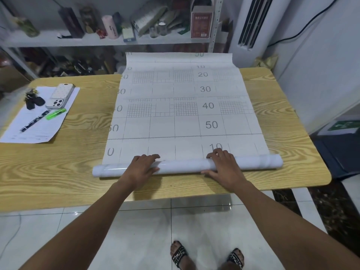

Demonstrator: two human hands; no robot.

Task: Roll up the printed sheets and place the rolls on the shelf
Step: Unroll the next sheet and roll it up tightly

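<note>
A long white printed sheet (pixel 183 106) with grey grids and numbers lies flat along the wooden table (pixel 58 172), its far end hanging over the back edge. Its near end is wound into a white roll (pixel 181 166) lying crosswise near the table's front. My left hand (pixel 141 166) rests over the roll left of centre, fingers curled on top. My right hand (pixel 222 164) grips it right of centre, thumb on the near side. The shelf (pixel 93 39) stands behind the table, its board crowded with bottles and boxes.
On the table's left lie a paper sheet (pixel 39 117) with two phones (pixel 60 95), keys (pixel 32 99), a pen (pixel 35 120) and a green lighter (pixel 56 114). A white air-conditioner unit (pixel 251 22) stands at the back right. Tiled floor and my sandalled feet (pixel 206 256) are below.
</note>
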